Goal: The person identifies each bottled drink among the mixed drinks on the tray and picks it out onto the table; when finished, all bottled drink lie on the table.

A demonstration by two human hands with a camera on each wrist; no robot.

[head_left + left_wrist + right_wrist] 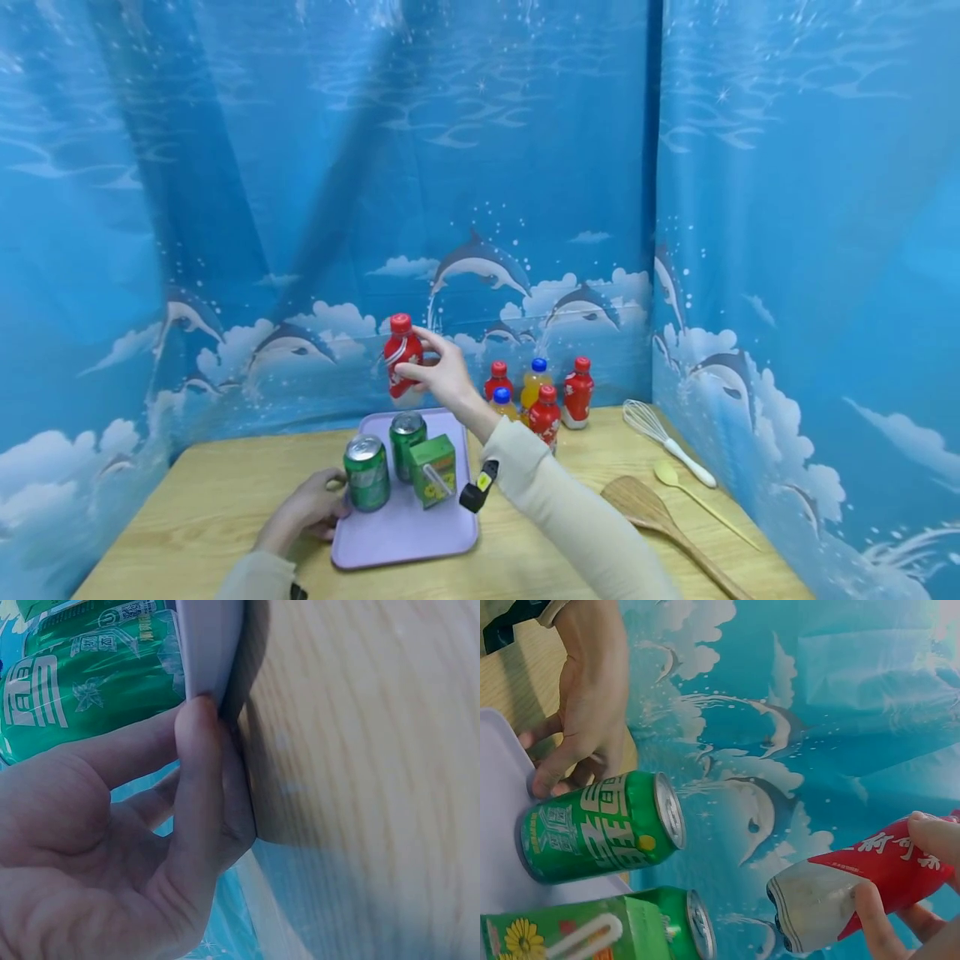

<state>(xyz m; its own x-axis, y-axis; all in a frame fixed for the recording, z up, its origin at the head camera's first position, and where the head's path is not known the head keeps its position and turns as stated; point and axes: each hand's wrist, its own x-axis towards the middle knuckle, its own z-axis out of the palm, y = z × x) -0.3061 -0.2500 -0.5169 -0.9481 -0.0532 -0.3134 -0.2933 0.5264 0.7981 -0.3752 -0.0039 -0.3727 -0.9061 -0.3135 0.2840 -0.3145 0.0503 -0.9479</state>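
A red-capped drink bottle with a red label is held up in my right hand, above the far side of a lilac tray. The bottle's clear base shows in the right wrist view, away from the tray. My left hand pinches the tray's left edge between thumb and fingers, beside the front can. On the tray stand a green can, a second green can behind it, and a green drink carton with a straw on its side.
Right of the tray stand several bottles, including a red one and an orange one with a blue cap. A whisk, a yellow spoon and a wooden spatula lie at the right. Blue dolphin curtains hang behind.
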